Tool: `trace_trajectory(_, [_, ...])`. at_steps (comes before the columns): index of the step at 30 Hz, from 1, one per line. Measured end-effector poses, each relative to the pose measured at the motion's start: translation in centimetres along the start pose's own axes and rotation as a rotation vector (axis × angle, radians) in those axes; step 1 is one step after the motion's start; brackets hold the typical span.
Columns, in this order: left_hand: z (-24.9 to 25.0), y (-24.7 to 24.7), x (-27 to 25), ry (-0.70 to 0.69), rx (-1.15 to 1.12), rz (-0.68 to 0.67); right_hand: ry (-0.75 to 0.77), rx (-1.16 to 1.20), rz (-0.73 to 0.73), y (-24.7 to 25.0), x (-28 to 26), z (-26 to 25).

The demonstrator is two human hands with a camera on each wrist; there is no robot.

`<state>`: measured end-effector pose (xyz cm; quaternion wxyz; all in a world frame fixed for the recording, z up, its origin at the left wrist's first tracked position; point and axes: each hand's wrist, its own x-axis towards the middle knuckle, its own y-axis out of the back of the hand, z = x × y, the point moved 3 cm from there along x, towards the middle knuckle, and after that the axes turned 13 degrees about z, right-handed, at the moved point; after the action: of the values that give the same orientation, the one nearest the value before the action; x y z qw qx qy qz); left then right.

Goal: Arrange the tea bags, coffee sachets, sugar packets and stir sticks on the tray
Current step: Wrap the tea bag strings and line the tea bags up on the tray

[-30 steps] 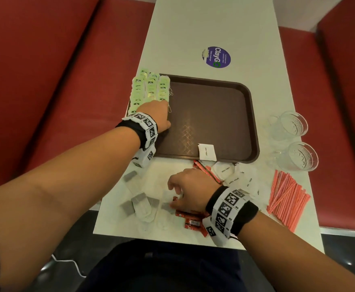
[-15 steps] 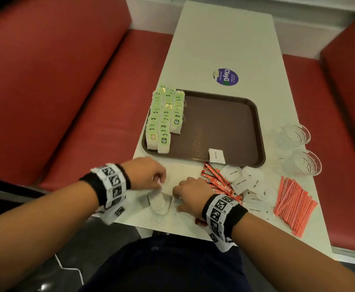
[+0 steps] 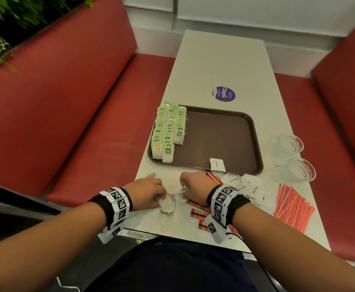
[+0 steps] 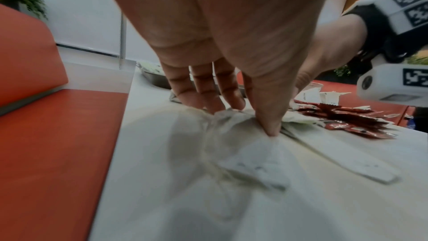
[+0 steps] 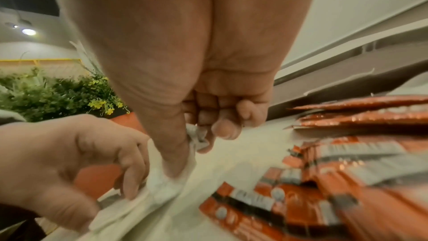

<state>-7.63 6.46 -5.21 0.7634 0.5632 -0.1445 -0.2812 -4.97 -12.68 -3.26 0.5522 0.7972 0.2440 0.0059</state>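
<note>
Both hands — left hand, right hand — pinch white tea bags on the counter; the sticker reads "ClayG"; sugar packet on the tray reads "White Sugar".

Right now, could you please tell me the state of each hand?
Left hand: pinching a white paper tea bag on the table.
Right hand: fingers curled, pinching another white tea bag.

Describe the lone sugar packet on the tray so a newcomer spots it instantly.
Start at the brown tray mid-table. Tea bags fill its left edge; the sugar packet lies flat by the near rim. It is the only white packet on the tray; the others lie on the table.
</note>
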Motion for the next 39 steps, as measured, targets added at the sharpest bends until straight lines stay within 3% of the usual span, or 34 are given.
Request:
trace_trajectory(5, [-0.7,1.2,1.4,0.097,-0.087,0.004,-0.052,0.052,0.003,1.4,-0.1,0.5])
trace_trajectory(12, [-2.4,4.4,3.0,0.270,-0.292,0.191,-0.151,0.254,0.036,2.0,0.3,1.5])
trace_trajectory(15, [-2.6,5.5,3.8,0.288,-0.393,0.264,-0.091,0.213,0.034,2.5,0.5,1.7])
trace_trajectory(18, [-2.7,6.4,4.6,0.310,-0.474,0.317,-0.010,0.184,0.141,3.4,1.3,1.8])
trace_trajectory(23, [-2.2,7.4,5.9,0.303,-0.564,0.326,-0.040,0.358,0.151,4.7,2.9,1.9])
trace_trajectory(34, [-3.0,7.9,7.9,0.331,-0.624,0.420,-0.052,0.644,0.335,5.8,5.2,1.7])
trace_trajectory(39, [-3.0,7.9,8.7,0.339,-0.697,0.429,0.007,0.555,0.347,6.1,5.8,1.4])
